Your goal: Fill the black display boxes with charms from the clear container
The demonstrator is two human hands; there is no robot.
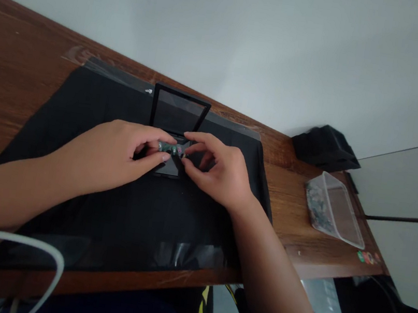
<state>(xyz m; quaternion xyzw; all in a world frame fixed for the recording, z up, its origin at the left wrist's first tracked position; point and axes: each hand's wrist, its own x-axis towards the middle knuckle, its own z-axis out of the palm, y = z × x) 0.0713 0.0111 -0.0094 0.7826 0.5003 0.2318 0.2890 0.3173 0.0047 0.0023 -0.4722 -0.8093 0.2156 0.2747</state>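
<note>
A small green piece [174, 149] is sitting low between the fingertips of both hands, just above or on the dark base of an open black case; which of the two, I cannot tell. It is running roughly sideways as a narrow, uneven strip. Its surface is showing a muted green, with darker rounded spots along it and a small pinkish patch toward its right end. Fingers are covering parts of its edges, and finer detail is too small to make out.

The left hand [168, 149] is closing narrowly on the piece's left end, thumb in front and fingers behind. The right hand [184, 147] is curling at the other end, its thumb and fingers bunching close to the piece; whether they are gripping it, I cannot tell.

Around them, the black case [168, 169] is lying with its framed, see-through lid [179, 113] standing up at the back. Beneath it, a black sheet [136, 224] is spreading over the brown wooden tabletop [13, 70], with clear tape [121, 76] running along its far edge.

Farther right, a clear plastic tub [334, 209] is leaning at a tilt and holding many small greenish bits. Behind it, a black, angular object [326, 148] is resting near the pale wall [226, 39]. At the lower left, a white cable [23, 240] is curving across the near edge.
</note>
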